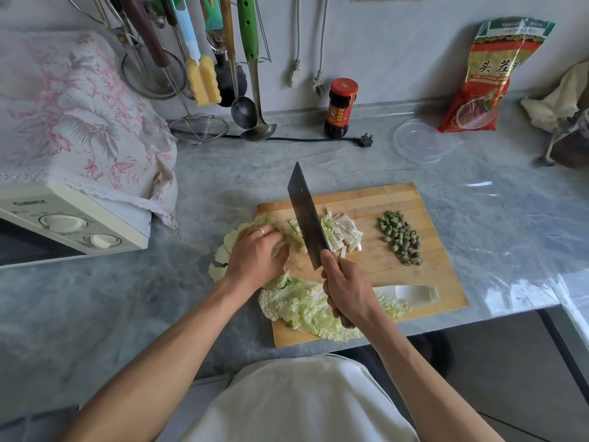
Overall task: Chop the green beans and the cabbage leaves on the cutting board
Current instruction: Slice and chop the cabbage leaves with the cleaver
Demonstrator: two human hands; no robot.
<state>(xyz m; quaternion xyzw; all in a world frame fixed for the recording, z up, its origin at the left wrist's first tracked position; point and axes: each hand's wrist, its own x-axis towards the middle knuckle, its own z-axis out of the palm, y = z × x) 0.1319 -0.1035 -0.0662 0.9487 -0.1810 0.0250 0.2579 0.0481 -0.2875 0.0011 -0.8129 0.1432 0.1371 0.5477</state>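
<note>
While the right hand (349, 290) is wrapping its fingers tight round the handle of the cleaver (306, 218), the blade is standing across the cabbage leaves (245, 239) w/ its edge on the cutting board (376, 260). The left hand (255, 255) is pressing down on the uncut leaf bundle, fingers curled, knuckles just beside the blade. Cut cabbage strips (342, 232) are lying right of the blade; chopped green beans (401, 239) are sitting in a pile farther right. Another whole leaf (306, 306) is lying at the near edge, under the right wrist. Risks, prob.: fingertips creeping past the knuckles & getting nicked; leaves overhanging the board's left edge sliding onto the counter (197, 186); the near leaf snagging the wrist mid-chop.
</note>
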